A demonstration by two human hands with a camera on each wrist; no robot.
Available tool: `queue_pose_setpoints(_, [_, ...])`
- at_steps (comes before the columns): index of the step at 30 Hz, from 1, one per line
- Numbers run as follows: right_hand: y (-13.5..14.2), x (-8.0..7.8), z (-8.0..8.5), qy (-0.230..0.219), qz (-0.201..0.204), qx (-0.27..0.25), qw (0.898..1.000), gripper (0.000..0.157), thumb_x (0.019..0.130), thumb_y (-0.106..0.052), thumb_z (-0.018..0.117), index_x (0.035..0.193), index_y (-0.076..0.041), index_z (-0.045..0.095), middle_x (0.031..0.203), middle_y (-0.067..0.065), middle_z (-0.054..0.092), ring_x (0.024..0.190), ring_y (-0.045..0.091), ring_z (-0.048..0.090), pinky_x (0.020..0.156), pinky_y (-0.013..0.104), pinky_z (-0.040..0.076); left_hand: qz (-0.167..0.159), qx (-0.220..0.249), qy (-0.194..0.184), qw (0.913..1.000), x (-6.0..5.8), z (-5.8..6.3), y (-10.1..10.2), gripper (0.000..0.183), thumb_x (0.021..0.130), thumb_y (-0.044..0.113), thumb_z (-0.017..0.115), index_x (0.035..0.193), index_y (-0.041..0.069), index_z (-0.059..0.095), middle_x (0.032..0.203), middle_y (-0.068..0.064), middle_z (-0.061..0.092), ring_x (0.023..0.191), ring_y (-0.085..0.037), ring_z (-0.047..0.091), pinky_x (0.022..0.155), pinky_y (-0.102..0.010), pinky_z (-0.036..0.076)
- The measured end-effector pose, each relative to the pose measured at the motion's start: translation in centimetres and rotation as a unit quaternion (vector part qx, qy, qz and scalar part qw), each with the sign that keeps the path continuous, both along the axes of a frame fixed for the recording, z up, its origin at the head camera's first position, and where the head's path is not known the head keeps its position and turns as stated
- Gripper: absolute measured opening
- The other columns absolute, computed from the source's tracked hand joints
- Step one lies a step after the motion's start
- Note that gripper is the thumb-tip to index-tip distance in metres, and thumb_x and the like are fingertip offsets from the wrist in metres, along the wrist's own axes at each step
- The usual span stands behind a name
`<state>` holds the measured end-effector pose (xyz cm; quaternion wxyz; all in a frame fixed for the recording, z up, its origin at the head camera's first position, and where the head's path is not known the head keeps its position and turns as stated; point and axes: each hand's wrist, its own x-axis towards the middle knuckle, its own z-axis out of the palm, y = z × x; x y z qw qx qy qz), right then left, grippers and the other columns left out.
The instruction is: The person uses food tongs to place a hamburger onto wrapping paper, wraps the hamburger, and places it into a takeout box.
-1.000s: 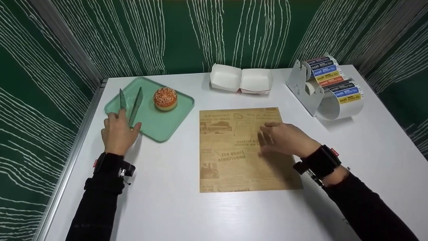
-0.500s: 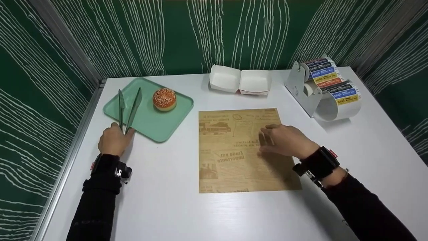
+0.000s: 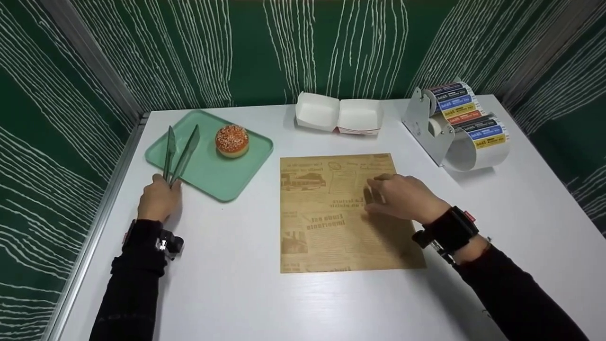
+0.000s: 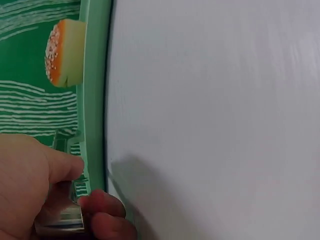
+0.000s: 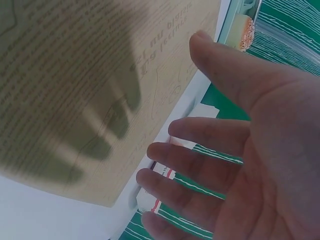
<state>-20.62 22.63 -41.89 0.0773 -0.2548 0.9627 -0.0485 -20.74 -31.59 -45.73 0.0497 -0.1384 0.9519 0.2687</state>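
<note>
My left hand (image 3: 158, 199) grips metal tongs (image 3: 183, 154) near their lower end. The two arms of the tongs stand spread, tips over the left part of a green tray (image 3: 213, 182). In the left wrist view, thumb and fingers (image 4: 102, 205) curl round the shiny metal. A seeded bun (image 3: 232, 141) sits on the tray, right of the tongs. Over a brown printed paper sheet (image 3: 322, 241) hovers my right hand (image 3: 405, 196), holding nothing. The right wrist view shows its fingers (image 5: 200, 167) spread and relaxed, casting a shadow on the paper.
Behind the paper stands an open white burger box (image 3: 317, 112). A metal dispenser (image 3: 426, 128) with rolls of coloured labels (image 3: 487, 135) is at the back right. Green walls with white streaks border the white table (image 3: 227, 284).
My left hand has drawn back toward me and slightly left, and the tongs have come along with it, their handle end now in its fingers. The right hand stays over the paper.
</note>
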Motion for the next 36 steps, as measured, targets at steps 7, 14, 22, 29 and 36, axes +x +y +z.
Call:
queue_pose_setpoints(7, [-0.1,-0.2,0.0,0.013,0.004,-0.021,1.000,0.054,0.095,-0.037,0.080,0.130,0.004,0.071,0.127,0.025,0.073,0.094,0.040,0.075,0.075,0.057,0.062,0.008,0.011,0.030,0.9995,0.3,1.0,1.4,0.060,0.115,0.034,0.041,0.143,-0.018,0.040,0.121,-0.046,0.063,0.113,-0.063,0.064,0.088,-0.070,0.054])
queue_pose_setpoints(14, [-0.9,-0.5,0.0,-0.026,-0.033,-0.064,0.997,0.078,0.102,-0.044,0.072,0.158,0.004,0.046,0.125,0.023,0.076,0.084,0.033,0.074,0.069,0.051,0.061,-0.013,-0.011,0.126,0.9919,0.7,2.4,4.2,0.036,0.113,0.027,0.047,0.121,-0.008,0.046,0.093,-0.037,0.068,0.086,-0.057,0.071,0.064,-0.060,0.055])
queue_pose_setpoints(22, [-2.8,-0.7,-0.3,-0.064,-0.080,-0.127,0.987,0.077,0.109,-0.052,0.058,0.159,0.003,0.044,0.134,0.024,0.073,0.117,0.042,0.074,0.099,0.061,0.059,-0.054,-0.012,0.183,0.9815,1.1,3.6,8.9,0.033,0.112,0.024,0.051,0.128,-0.004,0.041,0.085,-0.032,0.070,0.071,-0.050,0.072,0.054,-0.055,0.055])
queue_pose_setpoints(29, [-4.9,-0.9,-0.4,-0.099,-0.092,-0.211,0.968,0.069,0.112,-0.052,0.051,0.150,0.005,0.054,0.120,0.021,0.078,0.108,0.034,0.076,0.096,0.053,0.060,-0.115,-0.011,0.222,0.9683,1.6,3.8,13.8,0.040,0.111,0.016,0.055,0.139,-0.007,0.040,0.078,-0.025,0.071,0.061,-0.039,0.071,0.047,-0.046,0.054])
queue_pose_setpoints(36, [-7.0,-1.3,0.4,-0.158,-0.092,-0.311,0.933,0.071,0.115,-0.056,0.036,0.145,0.004,0.059,0.123,0.023,0.077,0.110,0.036,0.076,0.098,0.053,0.060,-0.146,-0.035,0.237,0.9598,2.8,3.9,18.5,0.032,0.110,0.015,0.057,0.133,-0.003,0.044,0.080,-0.022,0.071,0.062,-0.039,0.072,0.048,-0.049,0.055])
